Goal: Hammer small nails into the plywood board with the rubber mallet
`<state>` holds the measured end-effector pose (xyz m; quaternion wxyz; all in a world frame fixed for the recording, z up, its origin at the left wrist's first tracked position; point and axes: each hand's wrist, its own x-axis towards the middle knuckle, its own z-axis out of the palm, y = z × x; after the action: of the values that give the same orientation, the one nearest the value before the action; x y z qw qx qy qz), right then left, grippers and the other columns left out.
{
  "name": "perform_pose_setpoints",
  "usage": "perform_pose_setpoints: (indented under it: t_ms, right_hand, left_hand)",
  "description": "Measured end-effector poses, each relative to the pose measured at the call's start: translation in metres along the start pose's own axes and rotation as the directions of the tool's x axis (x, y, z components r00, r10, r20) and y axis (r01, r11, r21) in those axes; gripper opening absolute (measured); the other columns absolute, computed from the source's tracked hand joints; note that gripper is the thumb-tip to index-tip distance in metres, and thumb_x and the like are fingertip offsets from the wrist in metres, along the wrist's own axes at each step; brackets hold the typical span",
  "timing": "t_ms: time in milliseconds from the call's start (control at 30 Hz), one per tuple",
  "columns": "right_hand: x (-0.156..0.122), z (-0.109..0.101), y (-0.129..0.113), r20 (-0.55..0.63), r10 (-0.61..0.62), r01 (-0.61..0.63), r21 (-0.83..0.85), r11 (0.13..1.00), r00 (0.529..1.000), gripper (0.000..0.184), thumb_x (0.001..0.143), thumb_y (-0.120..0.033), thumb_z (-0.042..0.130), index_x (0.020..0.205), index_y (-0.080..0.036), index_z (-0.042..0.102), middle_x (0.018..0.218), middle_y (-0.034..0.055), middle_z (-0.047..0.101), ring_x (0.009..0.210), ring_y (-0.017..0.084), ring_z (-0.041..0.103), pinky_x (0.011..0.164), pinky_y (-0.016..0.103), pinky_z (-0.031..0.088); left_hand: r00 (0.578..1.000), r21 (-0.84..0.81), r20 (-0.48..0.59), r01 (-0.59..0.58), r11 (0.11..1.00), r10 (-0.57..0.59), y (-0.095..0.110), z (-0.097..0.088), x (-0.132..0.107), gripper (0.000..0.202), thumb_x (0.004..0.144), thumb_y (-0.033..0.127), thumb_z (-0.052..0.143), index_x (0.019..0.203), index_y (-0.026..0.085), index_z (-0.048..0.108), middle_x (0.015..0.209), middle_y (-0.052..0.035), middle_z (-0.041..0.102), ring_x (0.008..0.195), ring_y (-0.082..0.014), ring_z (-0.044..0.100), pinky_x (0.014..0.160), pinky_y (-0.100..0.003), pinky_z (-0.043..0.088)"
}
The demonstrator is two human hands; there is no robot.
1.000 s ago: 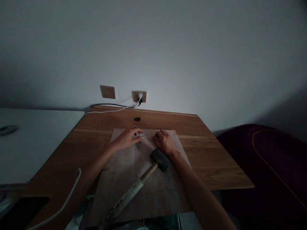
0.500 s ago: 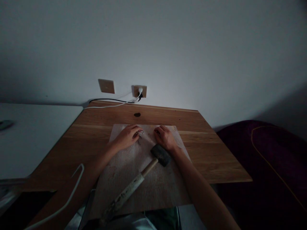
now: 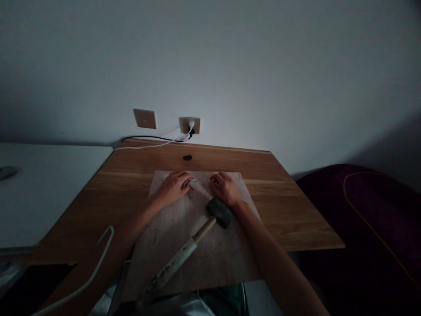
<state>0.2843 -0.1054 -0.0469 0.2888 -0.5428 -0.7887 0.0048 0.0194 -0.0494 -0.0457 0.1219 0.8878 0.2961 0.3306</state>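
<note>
On the far part of a thin wooden board (image 3: 184,215), my left hand (image 3: 176,188) is curled over some small shiny metal pieces, which look like nails (image 3: 191,187). A few of them poke out beside the thumb and fingertips. My right hand (image 3: 225,188) rests at the board's far right with its fingers bent inward; a small light speck shows at the fingertips, too tiny to name. Just below the right wrist lies the black head of a mallet (image 3: 219,213). Its worn, pale handle (image 3: 177,259) runs diagonally toward the near left edge. Neither hand touches the handle.
The board lies on a wooden table (image 3: 296,219) against a wall. Behind are a socket (image 3: 191,125) with plugs and cables (image 3: 154,145). A white surface (image 3: 49,188) adjoins on the left, a dark purple rounded seat (image 3: 371,210) on the right. A white cord (image 3: 98,263) hangs near the left forearm.
The view has shifted very slightly. Both hands stay almost in place, with only small finger movement, and the mallet lies as before.
</note>
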Motion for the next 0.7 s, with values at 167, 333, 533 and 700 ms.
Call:
perform_pose_setpoints:
  t_ms: [167, 333, 533, 700]
  right_hand:
    - [0.0001, -0.0015, -0.0011, -0.003, -0.011, 0.011, 0.022, 1.000, 1.000, 0.018, 0.102, -0.017, 0.059, 0.110, -0.018, 0.074, 0.106, 0.0125, 0.074, 0.094, 0.024, 0.071, 0.085, 0.033, 0.057]
    - [0.0001, -0.0051, -0.0039, -0.006, -0.024, 0.024, 0.042, 0.999, 1.000, 0.018, 0.102, -0.017, 0.058, 0.111, -0.019, 0.074, 0.106, 0.0120, 0.074, 0.093, 0.024, 0.072, 0.085, 0.032, 0.057]
    - [-0.0007, -0.0090, -0.0092, -0.022, -0.023, 0.024, 0.058, 0.998, 0.999, 0.021, 0.106, -0.023, 0.052, 0.112, -0.019, 0.073, 0.093, 0.0088, 0.072, 0.082, 0.022, 0.070, 0.080, 0.032, 0.056]
    - [-0.0002, -0.0081, -0.0095, -0.019, -0.020, 0.022, 0.056, 0.998, 1.000, 0.023, 0.108, -0.027, 0.050, 0.108, -0.020, 0.072, 0.090, 0.0082, 0.072, 0.078, 0.021, 0.069, 0.076, 0.032, 0.055]
  left_hand:
    - [0.999, 0.016, -0.009, -0.048, 0.999, 0.048, -0.0014, 0.0003, -0.0005, 0.021, 0.098, 0.009, 0.061, 0.112, 0.021, 0.070, 0.105, -0.0067, 0.077, 0.105, -0.0258, 0.070, 0.099, -0.046, 0.055]
    - [0.999, 0.005, 0.013, -0.035, 0.999, 0.035, -0.0005, -0.0003, -0.0001, 0.020, 0.101, 0.009, 0.059, 0.110, 0.022, 0.072, 0.105, -0.0062, 0.075, 0.105, -0.0250, 0.068, 0.099, -0.044, 0.054]
    - [0.999, 0.022, 0.034, -0.022, 1.000, 0.021, -0.0010, -0.0012, -0.0001, 0.020, 0.102, 0.012, 0.059, 0.107, 0.023, 0.074, 0.103, -0.0058, 0.073, 0.107, -0.0252, 0.066, 0.101, -0.044, 0.053]
    - [0.998, 0.019, 0.052, -0.024, 1.000, 0.023, -0.0019, -0.0013, -0.0013, 0.024, 0.101, 0.010, 0.058, 0.110, 0.024, 0.075, 0.105, -0.0055, 0.071, 0.109, -0.0248, 0.065, 0.101, -0.044, 0.052]
